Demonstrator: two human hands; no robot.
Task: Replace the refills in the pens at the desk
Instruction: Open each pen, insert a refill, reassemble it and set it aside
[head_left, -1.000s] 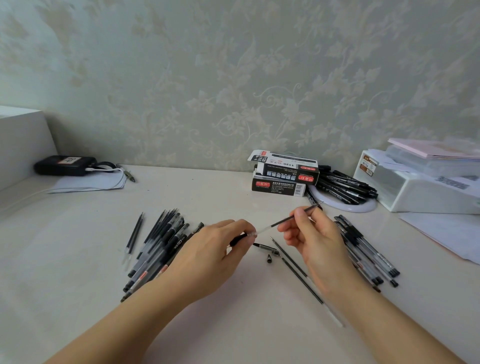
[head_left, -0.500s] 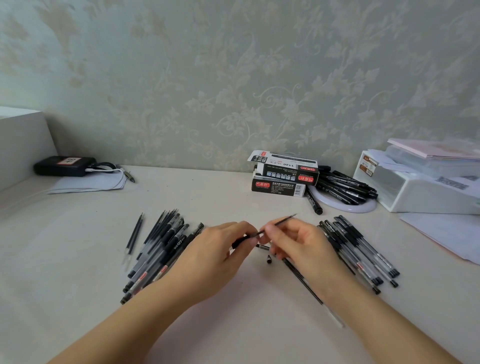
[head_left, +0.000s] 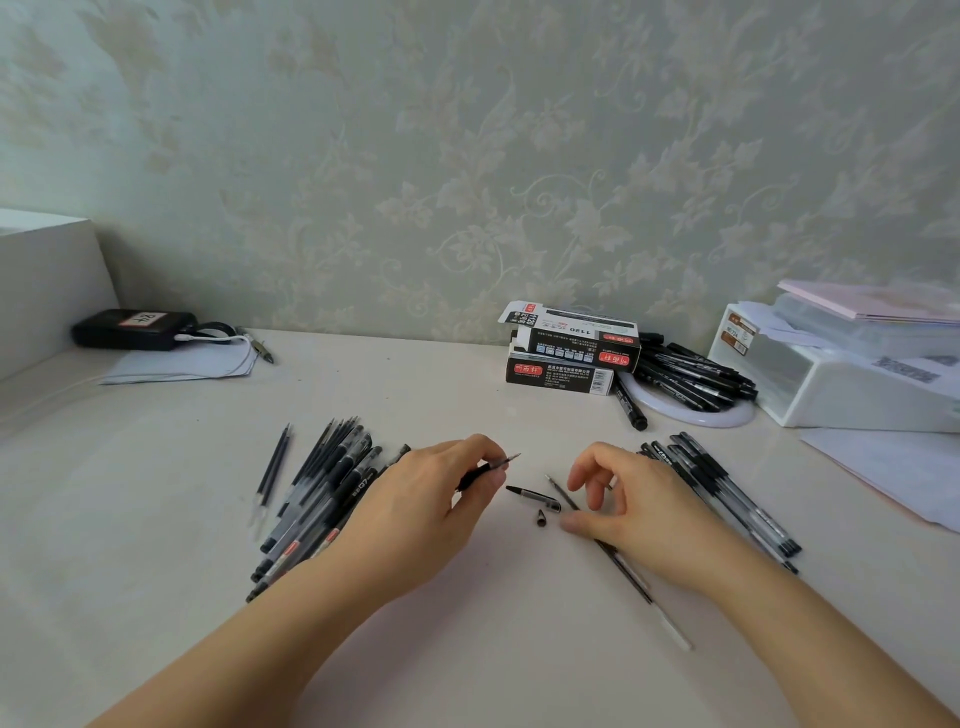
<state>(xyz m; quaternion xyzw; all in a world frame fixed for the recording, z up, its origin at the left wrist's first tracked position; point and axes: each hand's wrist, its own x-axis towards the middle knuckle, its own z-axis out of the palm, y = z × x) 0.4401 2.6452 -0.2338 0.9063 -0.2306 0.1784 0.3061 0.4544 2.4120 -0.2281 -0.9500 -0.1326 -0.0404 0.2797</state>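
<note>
The left hand (head_left: 436, 499) has its fingers (head_left: 485, 457) curled round a slim black-gripped pen barrel (head_left: 475, 473), the fine metal refill tip (head_left: 511, 458) poking out toward two o'clock. It looks held that way so the open front end faces the loose parts and the nose piece can go on next. The right hand (head_left: 623, 493) holds nothing: its fingers (head_left: 584, 470) hang loosely bent just above the pale worktop (head_left: 156, 519), thumb low, as if poised to pinch something small.

Directly between the hands lie a grey-and-black pen cap with clip (head_left: 535, 497) and, at its six o'clock, a tiny black cone-shaped tip piece (head_left: 542, 518). Both sit close in, likely parked within reach. A thin dark spent refill (head_left: 623, 566) runs under the right hand toward five o'clock.

Further out, a fanned heap of black gel pens (head_left: 322, 493) lies at nine o'clock of the left hand, with two loose refills (head_left: 272, 470) beyond it. A second row of capped black pens (head_left: 727, 499) sits at three o'clock of the right hand, seemingly a separate sorted pile. At twelve o'clock stand two stacked black-and-white refill boxes (head_left: 569, 353).
</note>
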